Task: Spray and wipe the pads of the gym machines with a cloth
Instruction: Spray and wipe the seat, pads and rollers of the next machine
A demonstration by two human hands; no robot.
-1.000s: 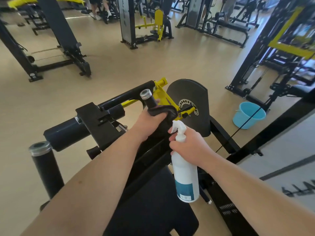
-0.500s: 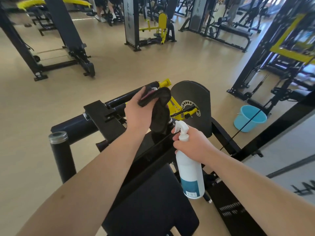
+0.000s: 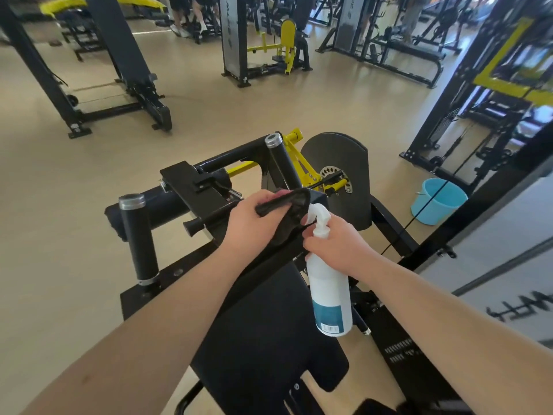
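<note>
My left hand [image 3: 254, 223] grips a dark cloth [image 3: 287, 217] that hangs from it over the black frame of the gym machine. My right hand [image 3: 338, 247] holds a white spray bottle [image 3: 329, 289] by its neck, with the nozzle beside the cloth. Below my arms lies the machine's black seat pad [image 3: 269, 339]. A black roller pad [image 3: 167, 208] sticks out to the left. Two black upright handles stand on the machine, the near handle [image 3: 139, 238] at the left and the far handle [image 3: 281, 163] past my left hand.
A light blue bucket [image 3: 438, 199] stands on the floor to the right, beside a black cable-machine frame [image 3: 449, 115]. An incline bench [image 3: 125, 73] is at the back left, and more machines and people's legs are at the far back.
My left hand has come off the far upright handle, which now stands uncovered, and has dropped back with the cloth toward the bottle's nozzle. The view has tilted down a little.
</note>
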